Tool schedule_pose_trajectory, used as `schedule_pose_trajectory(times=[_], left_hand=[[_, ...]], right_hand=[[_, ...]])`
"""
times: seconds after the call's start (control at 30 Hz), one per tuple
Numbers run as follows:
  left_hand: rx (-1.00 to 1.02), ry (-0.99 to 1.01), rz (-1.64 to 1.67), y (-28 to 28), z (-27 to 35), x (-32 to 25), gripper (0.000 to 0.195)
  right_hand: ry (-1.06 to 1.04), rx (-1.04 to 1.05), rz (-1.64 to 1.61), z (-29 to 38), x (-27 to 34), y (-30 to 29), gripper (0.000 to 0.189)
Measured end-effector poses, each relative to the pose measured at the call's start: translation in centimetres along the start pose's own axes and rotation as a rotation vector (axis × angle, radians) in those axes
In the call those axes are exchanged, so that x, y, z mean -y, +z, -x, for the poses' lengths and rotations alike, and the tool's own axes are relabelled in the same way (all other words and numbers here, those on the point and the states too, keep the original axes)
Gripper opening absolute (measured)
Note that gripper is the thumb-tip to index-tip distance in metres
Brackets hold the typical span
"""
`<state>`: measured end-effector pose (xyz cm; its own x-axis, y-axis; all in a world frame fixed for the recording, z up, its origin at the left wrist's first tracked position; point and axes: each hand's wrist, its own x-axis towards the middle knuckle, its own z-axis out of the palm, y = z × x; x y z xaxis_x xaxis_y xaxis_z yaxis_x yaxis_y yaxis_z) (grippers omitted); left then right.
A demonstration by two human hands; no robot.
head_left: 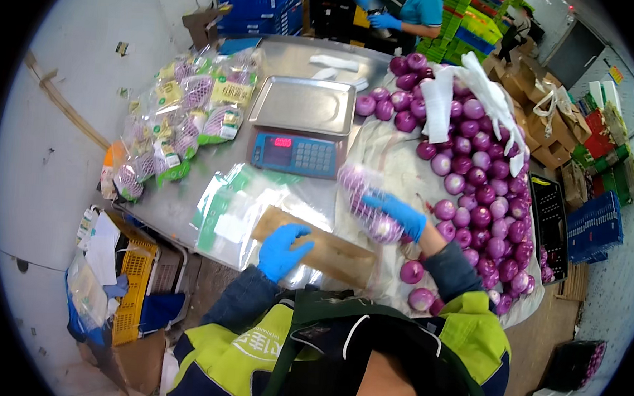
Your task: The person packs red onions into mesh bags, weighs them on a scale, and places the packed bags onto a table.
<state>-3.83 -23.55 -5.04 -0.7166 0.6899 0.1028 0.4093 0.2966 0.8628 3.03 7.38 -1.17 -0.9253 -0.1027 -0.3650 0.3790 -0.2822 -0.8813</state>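
My right hand (397, 212), in a blue glove, grips a white mesh net of red onions (369, 207) in front of the scale. The net lies slantwise over the edge of a pale cloth sack (376, 152). My left hand (283, 252), also blue-gloved, is at the left part of a wooden board (341, 256). Its thumb and forefinger are apart, and nothing shows between them. Clear plastic bags with green print (222, 209) lie flat beside and under the board. Loose red onions (476, 177) are heaped to the right of my right hand.
A digital scale (295, 154) with a steel pan (305, 106) stands mid-table. Packed onion bags (193, 105) are piled at left. White netting (491, 99) lies over the onion heap. A co-worker (412, 15) stands beyond the table. A yellow crate (135, 285) is at lower left.
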Motion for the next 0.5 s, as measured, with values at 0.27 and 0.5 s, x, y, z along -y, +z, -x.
schedule_pose_trajectory(times=[0.27,0.5], left_hand=[[0.018,0.218,-0.422,-1.2,3.2,6.5,0.049],[0.07,0.308,-0.344,-1.3,-2.8,8.8,0.032]], right_hand=[[-0.189,-0.153,0.668,-18.6,9.2,-2.1,0.071],[-0.347,-0.447,1.557,-30.1,11.1,-2.6,0.084]])
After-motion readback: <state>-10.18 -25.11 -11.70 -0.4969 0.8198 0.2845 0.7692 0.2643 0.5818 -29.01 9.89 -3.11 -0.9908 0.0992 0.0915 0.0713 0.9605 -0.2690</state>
